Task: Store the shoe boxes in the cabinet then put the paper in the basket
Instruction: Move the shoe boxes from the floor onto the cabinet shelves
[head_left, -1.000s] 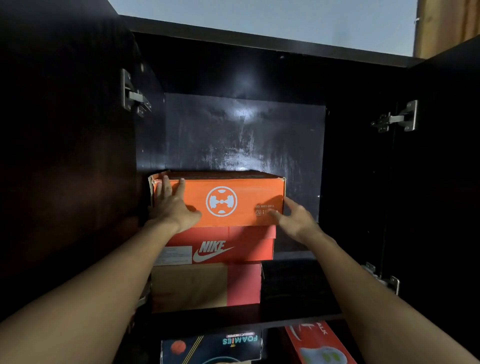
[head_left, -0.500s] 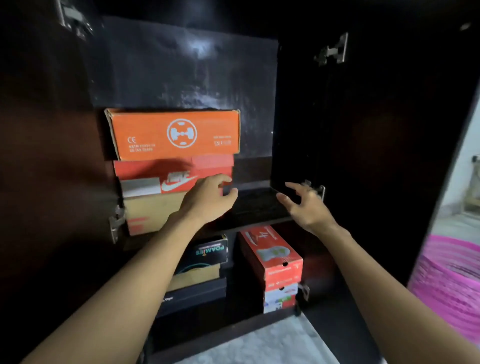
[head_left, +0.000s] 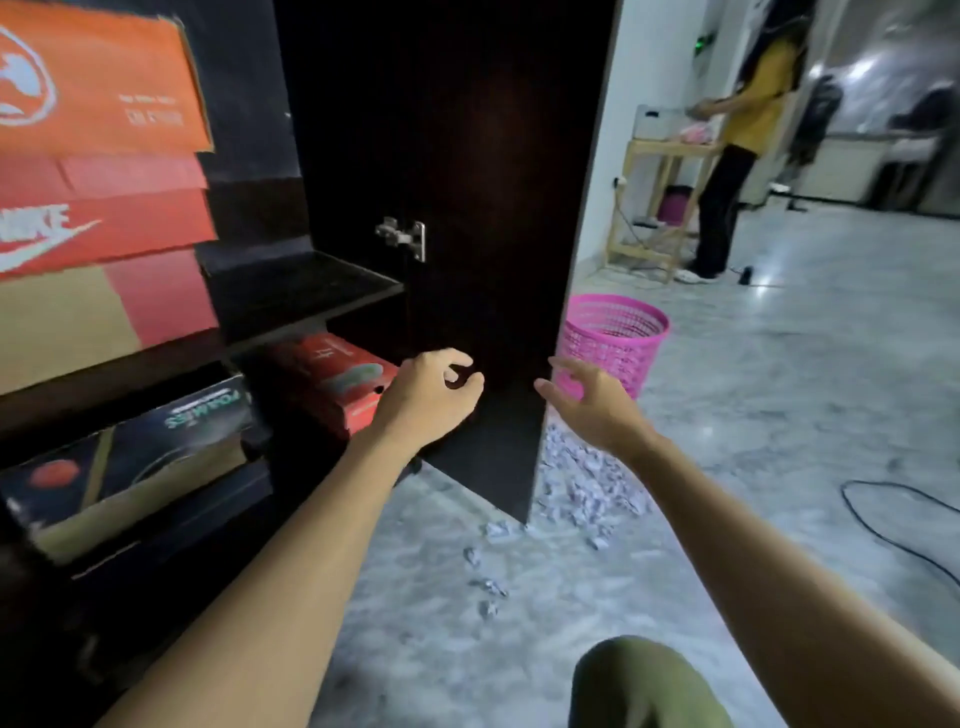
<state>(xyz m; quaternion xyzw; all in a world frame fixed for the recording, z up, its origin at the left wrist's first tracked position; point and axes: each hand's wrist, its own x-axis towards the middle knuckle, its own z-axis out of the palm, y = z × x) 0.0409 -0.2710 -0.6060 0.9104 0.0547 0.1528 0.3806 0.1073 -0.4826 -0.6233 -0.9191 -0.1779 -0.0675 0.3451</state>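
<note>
The dark cabinet holds stacked shoe boxes: an orange box on top of a red Nike box on the upper shelf, a black box and a red box below. My left hand hovers with curled fingers in front of the open cabinet door, holding nothing. My right hand is spread open just right of the door's edge. A pink basket stands on the floor behind the door. Crumpled paper lies in a heap beside it.
Loose paper balls are scattered on the marble floor. A black cable loops at the right. A person in a yellow top stands at a wooden rack in the back. My knee shows at the bottom.
My view has swung down and to the right, away from the shelves. Both hands have left the boxes and dropped toward the door's edge; the basket and paper have come into view.
</note>
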